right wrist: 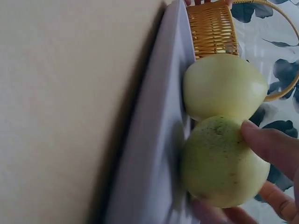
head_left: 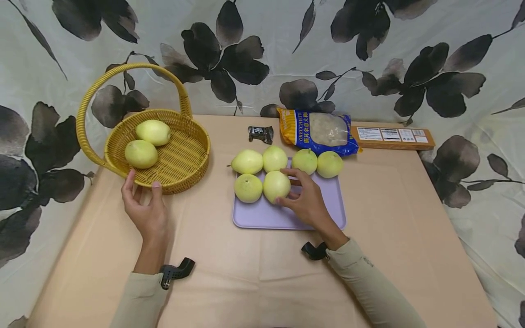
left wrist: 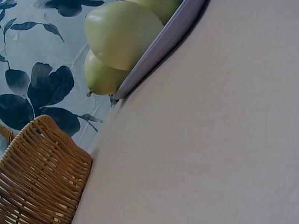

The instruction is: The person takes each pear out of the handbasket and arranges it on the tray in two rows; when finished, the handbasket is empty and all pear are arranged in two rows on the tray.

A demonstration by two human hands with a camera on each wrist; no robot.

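Observation:
My right hand (head_left: 306, 200) holds a pale green pear (head_left: 276, 187) at the front of a lilac tray (head_left: 262, 221). In the right wrist view, thumb and fingers lie round this pear (right wrist: 224, 163), which shows a speckled end. Directly beside it on the tray is another pear (head_left: 248, 188), and several more, such as one with a stem (head_left: 247, 161), form a row behind. My left hand (head_left: 146, 214) touches the front of a yellow woven basket (head_left: 186, 168), fingers extended; some are partly hidden. Two pears (head_left: 141, 154) lie inside the basket, towards its left.
Behind the tray are a small black wrapped packet (head_left: 260, 134), a blue and yellow pasta bag (head_left: 320, 131) and a long brown box (head_left: 393, 138). The basket's tall handle (head_left: 135, 67) arches up at the left. Floral cloth (head_left: 287, 27) hangs along the table's back edge.

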